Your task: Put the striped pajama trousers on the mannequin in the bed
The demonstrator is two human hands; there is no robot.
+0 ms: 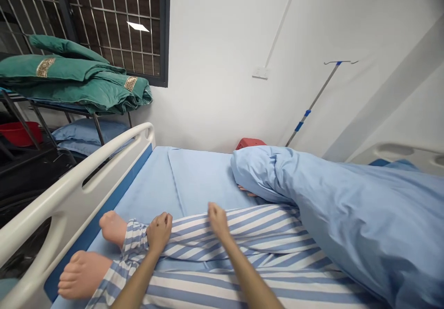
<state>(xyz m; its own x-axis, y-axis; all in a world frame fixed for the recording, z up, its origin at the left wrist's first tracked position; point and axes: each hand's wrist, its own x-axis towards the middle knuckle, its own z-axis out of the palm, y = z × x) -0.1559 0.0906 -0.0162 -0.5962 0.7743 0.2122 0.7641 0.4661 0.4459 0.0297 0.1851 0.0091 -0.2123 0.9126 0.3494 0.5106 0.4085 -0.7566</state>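
Note:
A figure with smooth, plastic-looking feet point(80, 274) lies on the bed in blue-and-white striped trousers point(263, 225). My left hand point(159, 230) is closed on the far trouser leg, just above the ankle. Further up the same leg, near the knee, my right hand point(218, 220) is closed on the striped cloth, its fingertips hidden from me. A light blue quilt point(333, 202) is folded back over the upper body. Some fingers point(247, 190) of the figure peek out from under its edge.
A bed rail end board point(74, 175) rises at the left beyond the feet. Blue sheet point(204, 175) covers the mattress. Along the wall stand an IV pole point(315, 101) and a red object point(251, 142). Green folded quilts point(76, 80) lie on a rack, with a red basin point(21, 133) nearby.

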